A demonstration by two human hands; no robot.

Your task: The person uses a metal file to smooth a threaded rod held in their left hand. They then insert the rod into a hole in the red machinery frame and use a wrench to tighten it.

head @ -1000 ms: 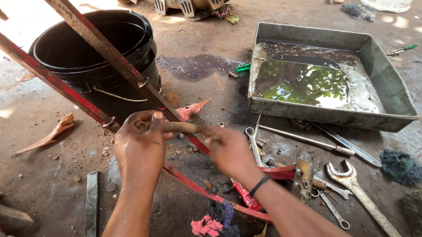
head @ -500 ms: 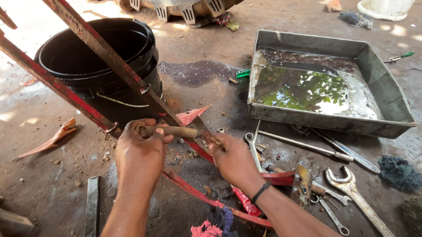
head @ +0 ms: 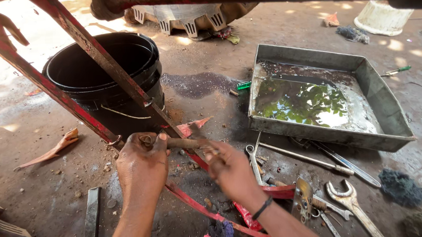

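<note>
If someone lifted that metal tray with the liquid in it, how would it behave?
The tray looks like stiff sheet metal, so it probably would not flex. The pool of liquid inside would likely add weight and slosh toward whichever side dips. Its walls look grimy and wet, so it may feel slippery.

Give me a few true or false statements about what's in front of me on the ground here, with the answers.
1. Both hands grip a rusty rod: true; left hand, right hand, rusty rod.
2. The metal tray is dry: false, liquid in it reflects leaves.
3. The black bucket stands left of the tray: true.
4. The wrench lies inside the tray: false, it lies on the ground near it.
</note>
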